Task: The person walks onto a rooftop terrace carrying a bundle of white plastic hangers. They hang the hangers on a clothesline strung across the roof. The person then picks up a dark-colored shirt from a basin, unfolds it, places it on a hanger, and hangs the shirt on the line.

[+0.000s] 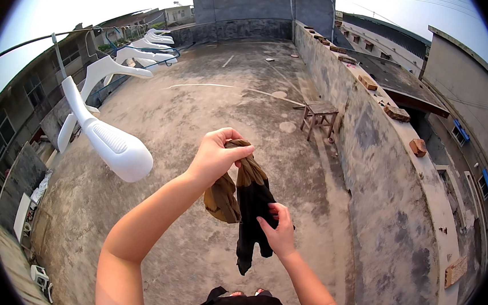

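Note:
My left hand (215,157) is raised and shut on the top of a bunch of thin stockings (251,202), brown and black, which hang down from it. My right hand (278,228) is lower and pinches the black stocking partway down. Both hands are over a concrete rooftop floor (220,93). To my left, a white plastic clothes hanger (107,139) hangs from a line (35,41), close to my left forearm.
Several more white hangers (149,44) hang along the same line farther back. A small wooden stool (319,115) stands by the low parapet wall (381,157) on the right, which has loose bricks (418,147) on top. Buildings surround the roof.

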Action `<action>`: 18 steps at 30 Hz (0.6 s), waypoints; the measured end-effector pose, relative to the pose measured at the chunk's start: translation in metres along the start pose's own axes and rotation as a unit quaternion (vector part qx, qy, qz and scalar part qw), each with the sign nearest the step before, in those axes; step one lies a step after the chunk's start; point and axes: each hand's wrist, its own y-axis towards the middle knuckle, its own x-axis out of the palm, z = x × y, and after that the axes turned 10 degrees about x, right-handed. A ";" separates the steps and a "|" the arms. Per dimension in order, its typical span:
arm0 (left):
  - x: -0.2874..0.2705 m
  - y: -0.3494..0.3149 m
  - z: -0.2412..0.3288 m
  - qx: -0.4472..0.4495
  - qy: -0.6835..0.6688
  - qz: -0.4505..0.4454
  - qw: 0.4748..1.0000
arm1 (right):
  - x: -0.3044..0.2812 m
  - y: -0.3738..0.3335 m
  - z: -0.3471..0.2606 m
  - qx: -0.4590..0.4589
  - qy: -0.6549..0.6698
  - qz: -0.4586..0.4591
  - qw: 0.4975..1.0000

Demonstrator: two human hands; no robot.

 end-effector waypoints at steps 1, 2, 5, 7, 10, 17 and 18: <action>-0.002 -0.003 -0.001 0.003 -0.005 -0.001 1.000 | 0.000 0.000 0.002 0.018 0.004 -0.011 1.000; -0.003 -0.004 -0.002 0.005 -0.008 -0.004 1.000 | -0.001 -0.001 0.003 0.039 0.009 -0.022 0.999; -0.012 -0.009 0.001 -0.013 -0.010 0.018 1.000 | 0.001 -0.001 0.007 0.073 -0.002 -0.089 0.993; -0.021 -0.012 -0.002 -0.028 -0.022 0.040 0.999 | 0.004 -0.008 0.010 0.083 -0.043 -0.141 0.986; -0.032 -0.016 -0.004 -0.033 -0.047 0.066 0.996 | 0.015 -0.017 0.045 0.098 -0.092 -0.137 0.981; -0.097 -0.038 -0.081 -0.126 -0.038 0.229 0.964 | -0.044 0.063 -0.006 -0.021 -0.105 0.091 0.990; -0.104 -0.042 -0.099 -0.155 -0.002 0.229 0.961 | -0.052 0.074 -0.029 -0.076 -0.138 0.098 0.983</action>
